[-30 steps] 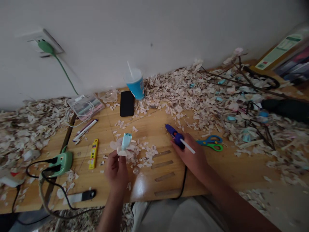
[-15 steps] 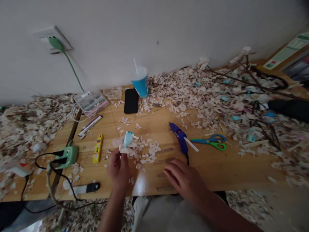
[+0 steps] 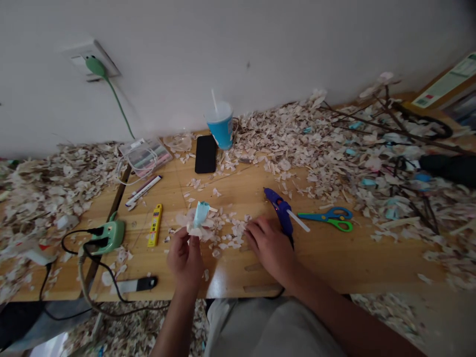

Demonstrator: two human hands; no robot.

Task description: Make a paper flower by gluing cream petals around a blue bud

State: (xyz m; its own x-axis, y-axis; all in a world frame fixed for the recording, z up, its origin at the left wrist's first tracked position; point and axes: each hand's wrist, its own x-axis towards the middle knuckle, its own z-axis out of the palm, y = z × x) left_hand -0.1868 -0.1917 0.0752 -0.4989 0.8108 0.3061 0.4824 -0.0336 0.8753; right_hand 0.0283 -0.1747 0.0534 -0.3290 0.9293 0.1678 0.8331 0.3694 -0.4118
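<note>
A light-blue rolled piece [image 3: 201, 214] with pale petals round its base stands upright in my left hand [image 3: 185, 255], pinched between thumb and fingers. My right hand [image 3: 270, 247] rests low over the table, fingertips at the right edge of a small heap of loose petals [image 3: 235, 233]. Whether those fingertips pinch a petal is too small to tell. Just behind my right hand lies a purple glue gun [image 3: 278, 208] with a white glue stick in its back. Blue and green scissors [image 3: 329, 217] are to its right.
A blue cup [image 3: 221, 130] with a straw and a black phone [image 3: 206, 154] stand at the back. Petals pile along the wall, with branches [image 3: 372, 124] at right. Leftward are a yellow box [image 3: 155, 225], a marker [image 3: 144, 191], a green power strip [image 3: 111, 236] and a scraper [image 3: 136, 284].
My right hand has moved left and forward, from near the glue gun's cord to the petal heap. My left hand keeps its hold on the blue piece. The view has shifted slightly.
</note>
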